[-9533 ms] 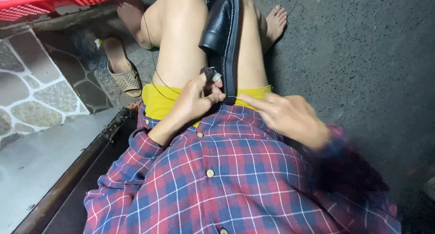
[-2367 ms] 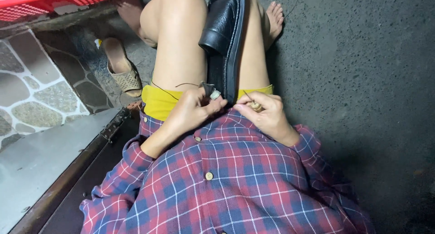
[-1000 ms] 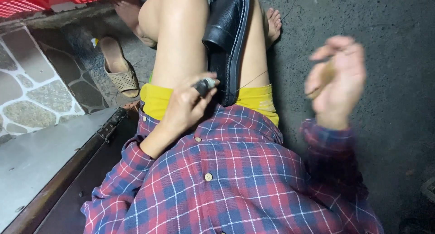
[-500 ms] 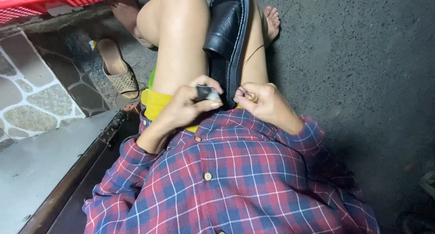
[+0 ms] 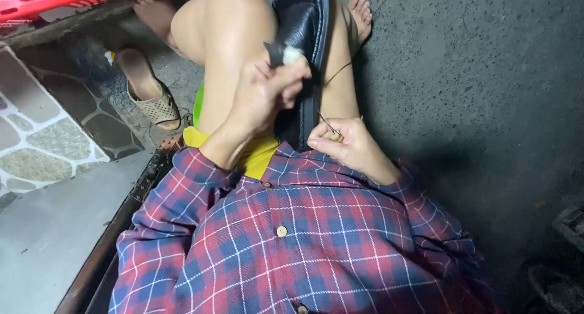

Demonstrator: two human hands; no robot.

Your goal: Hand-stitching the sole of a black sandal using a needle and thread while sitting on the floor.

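Two hands stitching: left hand (image 5: pixel 261 98) pinches small dark tool against glossy black leather shoe (image 5: pixel 302 28) wedged between knees; right hand (image 5: pixel 350 147) grips thin dark thread (image 5: pixel 340 74). Keep thread taut, shoe steady.

i see a long-sleeved plaid shirt (image 5: pixel 304 241) in red and blue with thin white lines, buttoned down the front with small pale buttons, its cuffs reaching the wrists of the left hand (image 5: pixel 267 95) and the right hand (image 5: pixel 347 147). below the shirt's hem there are bright yellow shorts (image 5: pixel 258 156) with a sliver of green at the left edge. the legs are bare from the shorts down, and both feet, far up the scene, are bare too.
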